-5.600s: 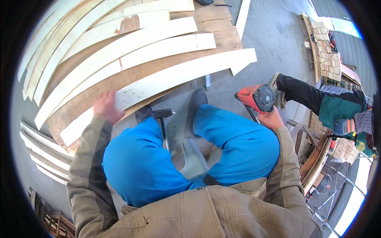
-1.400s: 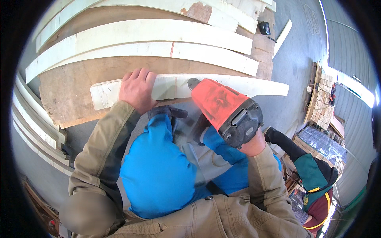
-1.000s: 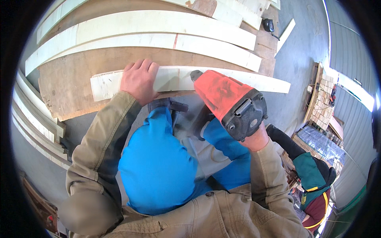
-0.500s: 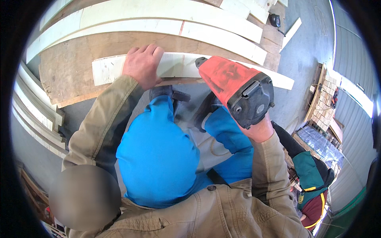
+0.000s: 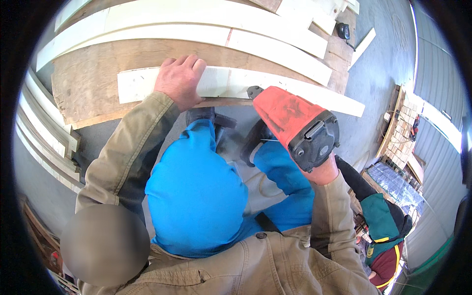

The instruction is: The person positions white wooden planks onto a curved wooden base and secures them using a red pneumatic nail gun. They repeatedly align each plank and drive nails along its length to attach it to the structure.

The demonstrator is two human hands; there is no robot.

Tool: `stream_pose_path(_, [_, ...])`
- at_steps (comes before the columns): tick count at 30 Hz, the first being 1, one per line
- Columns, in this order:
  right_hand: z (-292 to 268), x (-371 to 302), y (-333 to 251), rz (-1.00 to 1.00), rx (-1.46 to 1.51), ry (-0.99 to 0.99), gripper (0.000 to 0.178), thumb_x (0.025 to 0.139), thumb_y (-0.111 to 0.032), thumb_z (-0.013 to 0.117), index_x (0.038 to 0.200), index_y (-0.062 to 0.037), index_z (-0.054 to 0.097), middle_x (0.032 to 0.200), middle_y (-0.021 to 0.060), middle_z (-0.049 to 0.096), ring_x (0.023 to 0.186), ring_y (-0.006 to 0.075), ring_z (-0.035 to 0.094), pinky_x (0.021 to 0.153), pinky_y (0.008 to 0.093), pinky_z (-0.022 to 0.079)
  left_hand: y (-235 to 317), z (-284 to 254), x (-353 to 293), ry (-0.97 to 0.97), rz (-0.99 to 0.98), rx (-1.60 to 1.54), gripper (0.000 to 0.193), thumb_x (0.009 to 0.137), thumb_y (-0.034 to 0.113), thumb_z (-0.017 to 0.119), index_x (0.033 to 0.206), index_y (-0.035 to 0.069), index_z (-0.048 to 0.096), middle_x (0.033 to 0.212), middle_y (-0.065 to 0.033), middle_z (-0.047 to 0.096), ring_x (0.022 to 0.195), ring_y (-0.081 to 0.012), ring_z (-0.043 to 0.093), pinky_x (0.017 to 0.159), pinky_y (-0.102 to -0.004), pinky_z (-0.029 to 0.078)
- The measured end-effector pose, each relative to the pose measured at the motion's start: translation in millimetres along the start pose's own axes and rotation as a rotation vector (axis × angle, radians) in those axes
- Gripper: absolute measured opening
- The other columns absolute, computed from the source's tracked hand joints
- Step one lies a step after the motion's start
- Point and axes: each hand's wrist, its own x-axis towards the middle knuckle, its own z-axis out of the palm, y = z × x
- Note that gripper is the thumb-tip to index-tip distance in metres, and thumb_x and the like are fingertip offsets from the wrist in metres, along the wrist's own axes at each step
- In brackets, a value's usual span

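Pressing left hand flat on pale board; right hand gripping red power tool.

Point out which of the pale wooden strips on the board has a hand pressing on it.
The nearest pale strip, lying along the board's near edge: the left hand lies flat on it and the red power tool meets it. The other strips lie untouched farther back.

Pale board flat — red power tool tilted
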Motion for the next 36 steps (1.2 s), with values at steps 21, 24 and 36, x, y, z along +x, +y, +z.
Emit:
stream_pose_path(21, [-19,-27,-2,0.08,0.02,0.008,0.043,0.091,-0.01,0.076,0.134,-0.0088,0.071,0.138,0.0127,0.07,0.13,0.035,0.065,0.111,0.0477,0.05,-1,1,-1,-0.003,0.019,0.04,0.063,0.065,0.021,0.09,0.121,0.01,0.063,0.116,-0.012,0.066,0.113,-0.0333,0.066,0.099,-0.0463,0.05])
stream_pose_path(24, [-21,-22,-5,0.086,0.023,0.033,0.042,0.092,-0.008,0.076,0.134,-0.0062,0.07,0.137,0.0123,0.072,0.129,0.0306,0.067,0.11,0.0434,0.051,1,-2,-1,-0.018,0.019,0.062,0.063,0.066,0.02,0.089,0.122,0.009,0.063,0.116,-0.0126,0.065,0.113,-0.0333,0.065,0.099,-0.0462,0.049])
stream_pose_path(36, [-16,-24,-10,0.127,0.205,0.022,0.051,0.089,-0.005,0.078,0.139,-0.0031,0.066,0.139,0.011,0.071,0.132,0.0273,0.065,0.113,0.04,0.051,-37,-64,-58,-0.128,-0.092,0.134,0.11,0.067,0.032,0.098,0.159,0.007,0.043,0.154,-0.0183,0.054,0.149,-0.0369,0.046,0.128,-0.0562,0.03])
